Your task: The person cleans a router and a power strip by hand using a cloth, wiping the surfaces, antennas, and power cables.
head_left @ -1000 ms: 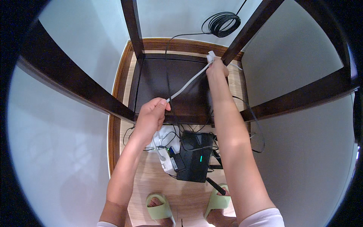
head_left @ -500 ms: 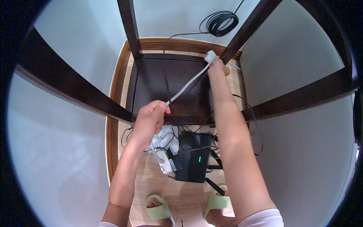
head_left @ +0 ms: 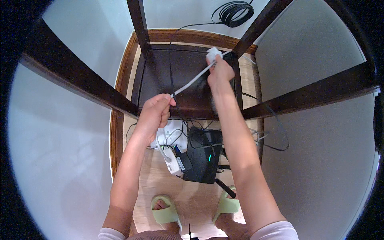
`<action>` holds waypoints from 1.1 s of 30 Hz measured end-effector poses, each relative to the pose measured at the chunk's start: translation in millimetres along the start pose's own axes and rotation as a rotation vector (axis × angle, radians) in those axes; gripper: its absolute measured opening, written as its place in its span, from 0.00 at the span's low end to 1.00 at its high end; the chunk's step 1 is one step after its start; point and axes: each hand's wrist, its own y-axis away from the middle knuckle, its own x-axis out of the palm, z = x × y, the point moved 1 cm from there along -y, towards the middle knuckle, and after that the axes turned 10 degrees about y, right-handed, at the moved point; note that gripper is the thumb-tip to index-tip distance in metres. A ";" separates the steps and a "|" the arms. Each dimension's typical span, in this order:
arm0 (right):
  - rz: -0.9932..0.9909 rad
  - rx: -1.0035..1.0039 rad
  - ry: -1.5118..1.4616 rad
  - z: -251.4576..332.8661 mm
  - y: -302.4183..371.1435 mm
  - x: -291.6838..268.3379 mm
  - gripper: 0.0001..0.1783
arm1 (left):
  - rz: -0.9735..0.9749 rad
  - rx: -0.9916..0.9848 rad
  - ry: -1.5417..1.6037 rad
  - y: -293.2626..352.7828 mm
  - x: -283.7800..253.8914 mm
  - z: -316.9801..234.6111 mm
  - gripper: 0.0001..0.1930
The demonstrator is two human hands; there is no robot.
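Left hand (head_left: 154, 116): nearer of the two hands, fist clenched round the low end of the white cable (head_left: 192, 81).
Cable axis: taut, running from about 8 o'clock up to 2 o'clock over the dark shelf (head_left: 182, 80).
Right hand (head_left: 219, 72): farther out, at 2 o'clock from the left, pinching the cable's far end with its white plug (head_left: 213, 53).
Beyond: black cable coil (head_left: 236, 11) at 12 o'clock.

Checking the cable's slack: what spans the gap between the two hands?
In the head view, a taut white flat cable runs from left hand to right hand.
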 end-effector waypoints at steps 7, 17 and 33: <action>0.220 0.078 0.100 -22.2 159.6 -24.7 0.12 | -0.068 -0.008 0.020 -1.8 4.7 -10.0 0.13; 0.323 0.111 0.219 32.7 158.4 -22.1 0.10 | -0.097 0.019 0.174 102.7 23.2 23.8 0.22; 0.695 0.207 0.391 7.9 239.7 -50.2 0.11 | -0.220 0.349 -0.006 111.3 -2.5 47.3 0.16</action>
